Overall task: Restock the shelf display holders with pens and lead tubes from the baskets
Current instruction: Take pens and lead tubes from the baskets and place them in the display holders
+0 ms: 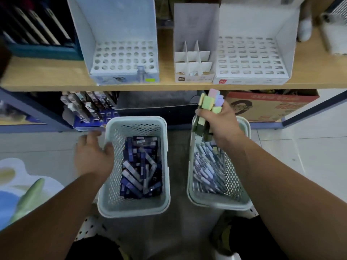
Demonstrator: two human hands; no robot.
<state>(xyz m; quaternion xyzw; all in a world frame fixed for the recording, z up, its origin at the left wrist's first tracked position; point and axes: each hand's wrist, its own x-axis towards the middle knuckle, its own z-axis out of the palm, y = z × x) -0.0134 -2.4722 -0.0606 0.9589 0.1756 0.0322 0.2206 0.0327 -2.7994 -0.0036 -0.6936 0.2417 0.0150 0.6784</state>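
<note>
Bundle of pens gripped in right hand, fingers closed round the middle, pastel caps in green, pink, purple and yellow fanned out on top, dark barrels hanging below; held above far end of right basket. Exact count of pens not readable, motion blur. Right basket half hidden by right forearm; more pens piled inside, white and blue, blurred. Left basket beside it, pale perforated plastic, filled with dark blue lead tubes lying jumbled; print on them illegible. Left hand curled over left rim of left basket, thumb inside the wall, fingers outside and partly hidden. Both baskets on the floor in front of the shelf.

On shelf, three white cardboard holders: left holder with round holes, one clear item standing in front row, unclear what; middle holder with crossed dividers, contents not visible; right holder with rows of slots, slots seemingly unfilled. Below the shelf, blue display of packaged pens, blurred, and a red printed carton cut by the shelf edge. Dark binders top left, cropped.
</note>
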